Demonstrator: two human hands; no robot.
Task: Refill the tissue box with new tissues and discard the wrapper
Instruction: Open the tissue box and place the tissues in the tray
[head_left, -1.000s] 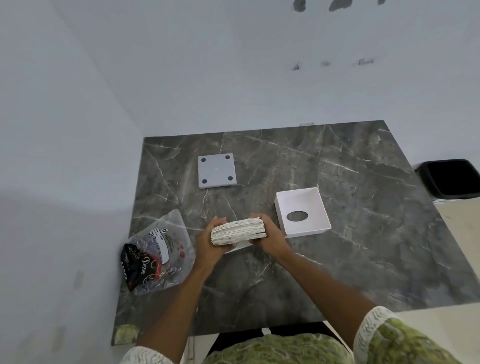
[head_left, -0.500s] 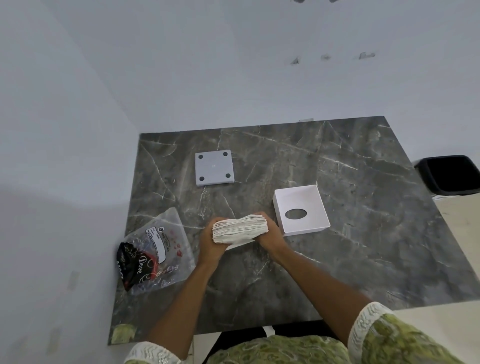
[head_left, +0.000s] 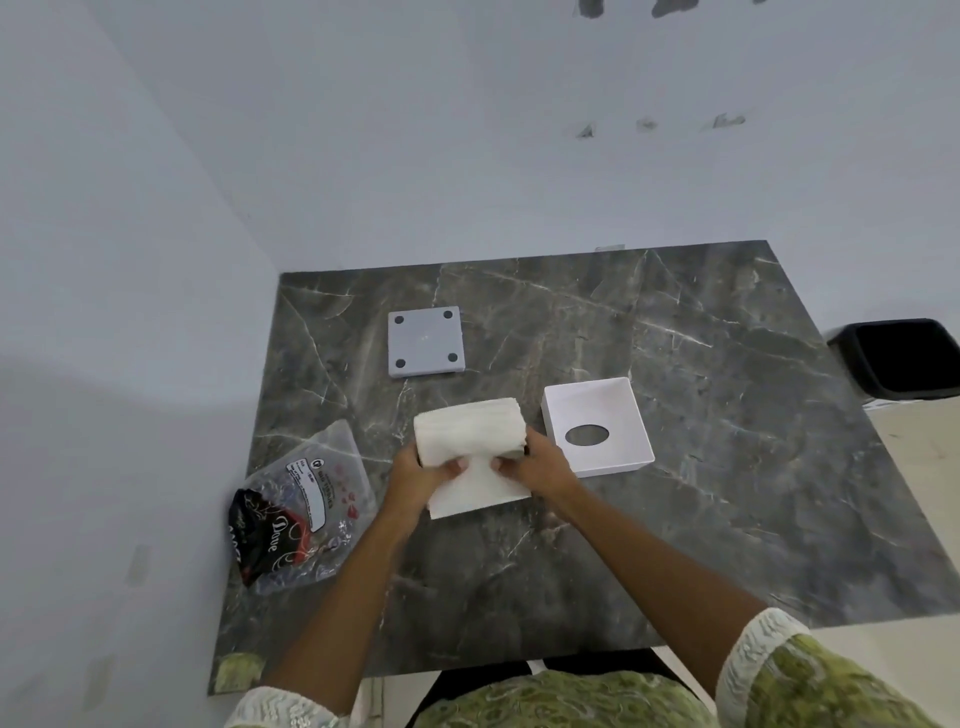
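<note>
— Where was the tissue stack (head_left: 467, 427)?
— Just left of the white tissue box (head_left: 597, 426), gripped by the left hand (head_left: 415, 475) and right hand (head_left: 540, 465) together.
— The wrapper (head_left: 301, 506)?
— Further left of that box, on the marble table (head_left: 727, 467).

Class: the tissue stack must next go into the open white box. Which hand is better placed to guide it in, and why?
Right hand: it grips the tissue stack on the side nearest the white box. The left hand is farther.
</note>
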